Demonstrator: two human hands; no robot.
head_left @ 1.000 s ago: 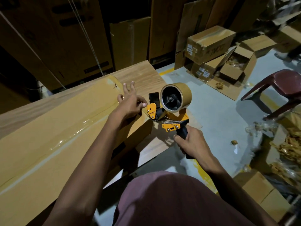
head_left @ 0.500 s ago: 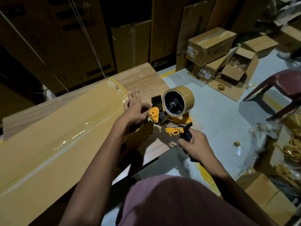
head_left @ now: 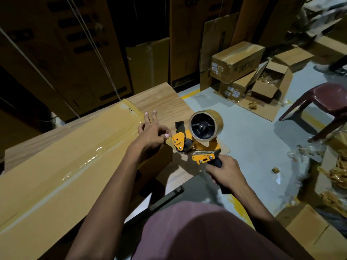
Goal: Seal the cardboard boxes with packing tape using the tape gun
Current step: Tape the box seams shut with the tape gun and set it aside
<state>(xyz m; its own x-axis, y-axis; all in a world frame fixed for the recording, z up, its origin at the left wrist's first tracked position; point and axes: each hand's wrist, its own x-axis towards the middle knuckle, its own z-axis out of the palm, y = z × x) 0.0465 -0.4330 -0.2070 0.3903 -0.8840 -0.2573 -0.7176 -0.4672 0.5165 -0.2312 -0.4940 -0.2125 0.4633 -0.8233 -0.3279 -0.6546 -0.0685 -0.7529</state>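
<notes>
Right hand (head_left: 227, 171) grips tape gun (head_left: 199, 139) handle | left hand (head_left: 152, 134) pinches near its nose, tape unclear | tape likely sticky, flimsy; hold the handle.

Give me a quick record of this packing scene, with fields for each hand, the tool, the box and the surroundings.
left hand: by the box's end, thumb and forefinger pinched near the tape gun's front; what they pinch cannot be seen
right hand: grips the gun's black handle
tape gun: orange, brown roll mounted
long box: flat on wooden table, glossy tape along its seam
floor: stacked cartons, maroon chair
</notes>
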